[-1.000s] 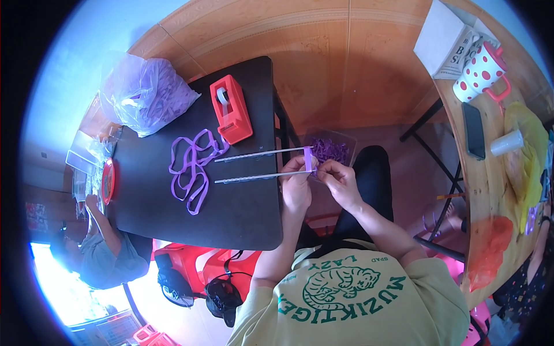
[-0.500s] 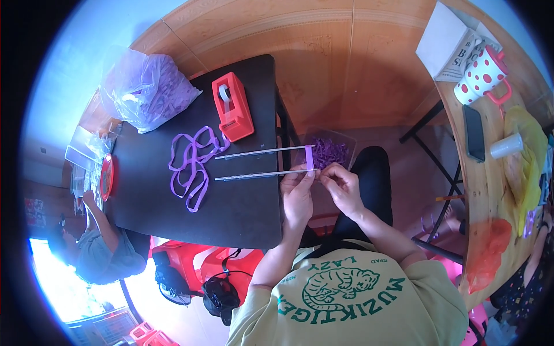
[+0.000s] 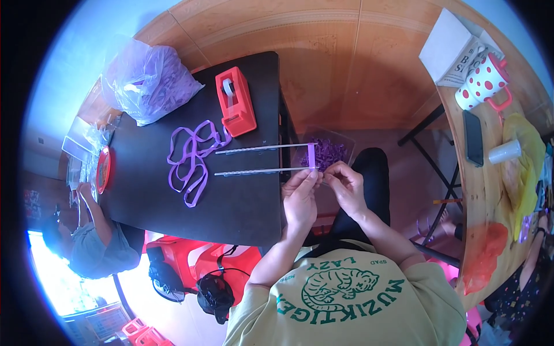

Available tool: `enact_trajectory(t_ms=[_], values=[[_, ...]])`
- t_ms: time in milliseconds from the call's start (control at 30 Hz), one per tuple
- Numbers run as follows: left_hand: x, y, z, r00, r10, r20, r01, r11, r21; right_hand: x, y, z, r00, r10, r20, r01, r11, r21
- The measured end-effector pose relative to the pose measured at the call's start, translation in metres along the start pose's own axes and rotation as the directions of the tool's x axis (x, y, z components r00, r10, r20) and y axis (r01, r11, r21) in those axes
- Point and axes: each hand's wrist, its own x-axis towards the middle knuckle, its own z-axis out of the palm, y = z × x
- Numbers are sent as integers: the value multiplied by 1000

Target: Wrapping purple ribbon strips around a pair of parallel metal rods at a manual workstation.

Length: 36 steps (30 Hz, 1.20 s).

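Note:
Two thin metal rods [image 3: 254, 171] jut side by side from the black table past its right edge. A purple ribbon [image 3: 312, 155] spans them near their free ends. My left hand [image 3: 300, 202] is closed at the nearer rod, its thumb and forefinger pinching the ribbon's lower end. Close beside it, my right hand [image 3: 347, 187] is closed with its fingertips together; what they hold, if anything, is too small to make out. A long loose purple ribbon [image 3: 186, 154] lies in loops on the table, left of the rods.
On the black table [image 3: 242, 213] are a red tape dispenser [image 3: 238, 106], a bag of purple material [image 3: 151, 81] and a red dish [image 3: 104, 170]. A clear box of purple pieces [image 3: 329, 151] sits beyond my hands. At right, a wooden table [image 3: 487, 190] holds a phone [image 3: 474, 138] and a dotted cup [image 3: 482, 83].
The view has shifted slightly. Both hands stay by the ribbon at the nearer rod; my right fingertips have drawn closer together. The ribbon still spans both rods.

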Motion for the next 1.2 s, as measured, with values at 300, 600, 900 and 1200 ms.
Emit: enact_trajectory(t_ms=[300, 600, 900, 1200], values=[[-3, 3, 8, 1000, 10, 12, -8, 991, -136, -2, 2, 1, 1000, 30, 0, -30, 999, 35], [-12, 20, 23, 998, -64, -3, 62, 986, -155, 10, -18, -12, 996, 73, -42, -74, 997, -23], [-17, 24, 23, 990, -140, -23, 132, 970, -204, 83, -76, 10, 987, 49, 155, -51, 999, 7], [-18, 29, 30, 989, -135, -57, 115, 956, -270, 165, -74, 131, 911, -312, 271, 413, 671, -615]])
